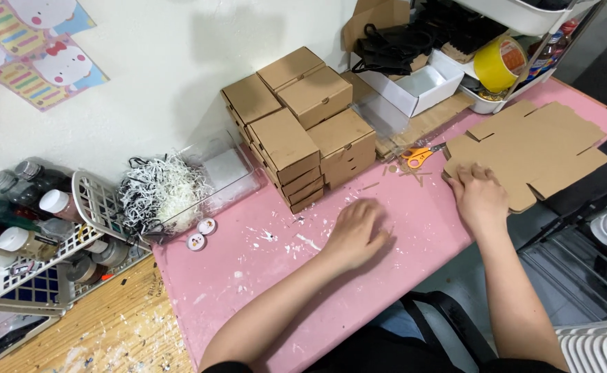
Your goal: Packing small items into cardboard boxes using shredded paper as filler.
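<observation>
My left hand [355, 231] rests palm down on the pink table [248, 276], fingers curled, amid white paper scraps; whether it holds anything is hidden. To its right, my right hand [478, 195] presses on the near left corner of a flat, unfolded brown cardboard box blank [538, 148] that overhangs the table's right edge. Orange-handled scissors [421, 155] lie just beyond my right hand. A stack of several folded brown cardboard boxes [296, 124] stands against the wall behind my left hand.
A clear bin with black and white shredded paper [162, 193] sits at the left, two small round stickers [201, 233] before it. A white basket of bottles [27, 235] is far left. White trays [421, 86] and yellow tape [498, 63] stand behind.
</observation>
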